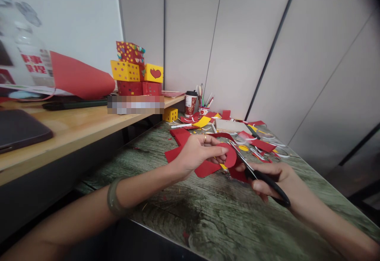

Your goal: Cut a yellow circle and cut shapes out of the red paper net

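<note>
Between thumb and fingers, my left hand (204, 150) pinches a rounded piece of red paper (230, 158). My right hand (273, 180) grips black-handled scissors (267, 183), whose blades point up and left and lie against the right edge of the paper. Whether the blades are fully closed is hard to make out. Below and behind the hands, larger red paper pieces (209, 168) lie on the dark wood-grain table (202, 213). A yellow paper disc (244, 148) rests just beyond the scissors.
Red, yellow and white scraps (264, 145) spread over the table's far side, around a flat grey block (231, 126). Behind stand a lidded paper cup (190, 103) and a pen holder (204, 110). At left, a raised wooden shelf (89, 122) bears decorated boxes (126, 71) and a dark phone-like slab (23, 129).
</note>
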{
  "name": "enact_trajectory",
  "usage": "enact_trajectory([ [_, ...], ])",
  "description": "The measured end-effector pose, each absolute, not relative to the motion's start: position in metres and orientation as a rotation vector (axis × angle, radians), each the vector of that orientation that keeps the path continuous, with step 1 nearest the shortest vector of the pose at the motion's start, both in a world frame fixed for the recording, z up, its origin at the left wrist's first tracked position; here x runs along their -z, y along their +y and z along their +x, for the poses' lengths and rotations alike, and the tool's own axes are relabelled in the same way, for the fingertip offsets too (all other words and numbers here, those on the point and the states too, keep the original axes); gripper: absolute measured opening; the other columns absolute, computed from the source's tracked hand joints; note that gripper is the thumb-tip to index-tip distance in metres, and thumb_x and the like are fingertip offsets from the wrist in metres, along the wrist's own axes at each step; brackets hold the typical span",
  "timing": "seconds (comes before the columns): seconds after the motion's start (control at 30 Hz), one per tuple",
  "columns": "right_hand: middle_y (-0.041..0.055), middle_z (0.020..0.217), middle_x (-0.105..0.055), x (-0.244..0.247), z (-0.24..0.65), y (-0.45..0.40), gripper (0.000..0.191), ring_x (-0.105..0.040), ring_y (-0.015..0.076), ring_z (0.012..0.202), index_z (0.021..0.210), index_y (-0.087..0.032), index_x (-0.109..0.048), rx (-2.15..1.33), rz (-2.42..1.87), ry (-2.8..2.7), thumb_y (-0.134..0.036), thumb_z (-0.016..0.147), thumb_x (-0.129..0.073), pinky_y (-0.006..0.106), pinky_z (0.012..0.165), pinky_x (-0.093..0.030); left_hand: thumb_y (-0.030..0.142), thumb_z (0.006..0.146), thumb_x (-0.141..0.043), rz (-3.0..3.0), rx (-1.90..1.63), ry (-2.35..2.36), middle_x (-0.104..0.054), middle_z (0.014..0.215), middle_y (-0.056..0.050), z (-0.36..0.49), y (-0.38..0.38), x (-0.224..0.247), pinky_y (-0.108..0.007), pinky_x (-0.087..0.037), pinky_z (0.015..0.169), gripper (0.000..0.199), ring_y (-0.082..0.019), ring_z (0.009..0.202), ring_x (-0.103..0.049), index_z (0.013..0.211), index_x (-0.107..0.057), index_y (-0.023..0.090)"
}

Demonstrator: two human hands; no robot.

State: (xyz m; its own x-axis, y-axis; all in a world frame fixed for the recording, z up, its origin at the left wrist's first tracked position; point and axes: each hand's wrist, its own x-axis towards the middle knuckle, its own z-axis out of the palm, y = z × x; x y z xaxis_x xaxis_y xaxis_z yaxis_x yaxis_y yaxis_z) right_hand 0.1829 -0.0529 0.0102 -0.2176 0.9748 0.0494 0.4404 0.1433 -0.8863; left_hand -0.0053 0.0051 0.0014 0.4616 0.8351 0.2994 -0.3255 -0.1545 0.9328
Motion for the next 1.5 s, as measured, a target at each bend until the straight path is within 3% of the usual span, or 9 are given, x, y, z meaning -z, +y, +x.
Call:
enact_trajectory([
  [0.53,-0.0029,0.047,-0.047,-0.009,0.185,-0.052,0.044,-0.037,0.0063,0.036,0.086,-0.014,-0.067,-0.971,-1.439,-1.709,-0.047,0.057,-0.067,0.020,0.036,-0.028,0.013,0.066,-0.062,1.378,-1.143,0.505,-0.060,0.060,-0.001,-0.005,0.007,0.002,-0.017,-0.044,0.055,0.005,-0.006,0.053,-0.055,0.070,-0.060,0.010],
  [0.63,-0.0034,0.047,-0.049,-0.008,0.187,-0.047,0.041,-0.041,0.0082,0.037,0.087,-0.015,-0.064,-0.822,-1.457,-1.638,-0.045,0.059,-0.066,0.021,0.036,-0.031,0.017,0.067,-0.061,1.355,-1.138,0.538,-0.061,0.063,-0.003,-0.006,0.008,0.002,-0.019,-0.044,0.055,0.008,-0.008,0.056,-0.056,0.072,-0.061,0.010],
  [0.8,0.0020,0.075,-0.061,0.007,0.196,-0.031,0.044,-0.057,0.0195,0.067,0.097,-0.019,-0.056,-0.416,-1.423,-1.770,-0.039,0.059,-0.067,0.027,0.053,-0.043,0.022,0.069,-0.058,1.283,-1.196,0.562,-0.059,0.070,-0.005,-0.006,0.011,0.004,-0.023,-0.045,0.058,0.012,-0.012,0.066,-0.054,0.070,-0.063,0.011],
  [1.0,0.0008,0.097,-0.060,0.022,0.188,-0.037,0.057,-0.058,0.0205,0.073,0.108,-0.027,-0.045,-0.326,-1.554,-2.095,-0.046,0.059,-0.066,0.031,0.064,-0.043,0.021,0.065,-0.064,1.217,-1.260,0.679,-0.060,0.071,-0.003,-0.007,0.022,0.008,-0.018,-0.040,0.057,0.014,-0.007,0.061,-0.051,0.076,-0.065,0.013],
  [1.23,0.0049,0.099,-0.057,0.033,0.181,-0.040,0.057,-0.054,0.0254,0.085,0.102,-0.025,-0.047,-0.181,-1.573,-2.337,-0.053,0.056,-0.064,0.032,0.065,-0.040,0.016,0.060,-0.067,1.173,-1.348,0.727,-0.061,0.076,-0.003,-0.012,0.041,0.012,-0.019,-0.040,0.058,0.022,-0.008,0.063,-0.053,0.081,-0.062,0.012],
  [1.5,0.0000,0.077,-0.057,0.030,0.178,-0.039,0.032,-0.051,0.0180,0.065,0.094,-0.023,-0.049,-0.363,-1.454,-2.299,-0.032,0.066,-0.061,0.027,0.060,-0.039,0.025,0.062,-0.066,1.112,-1.373,0.710,-0.058,0.073,-0.002,-0.016,0.051,0.016,-0.019,-0.042,0.057,0.019,-0.009,0.062,-0.053,0.075,-0.060,0.013],
])
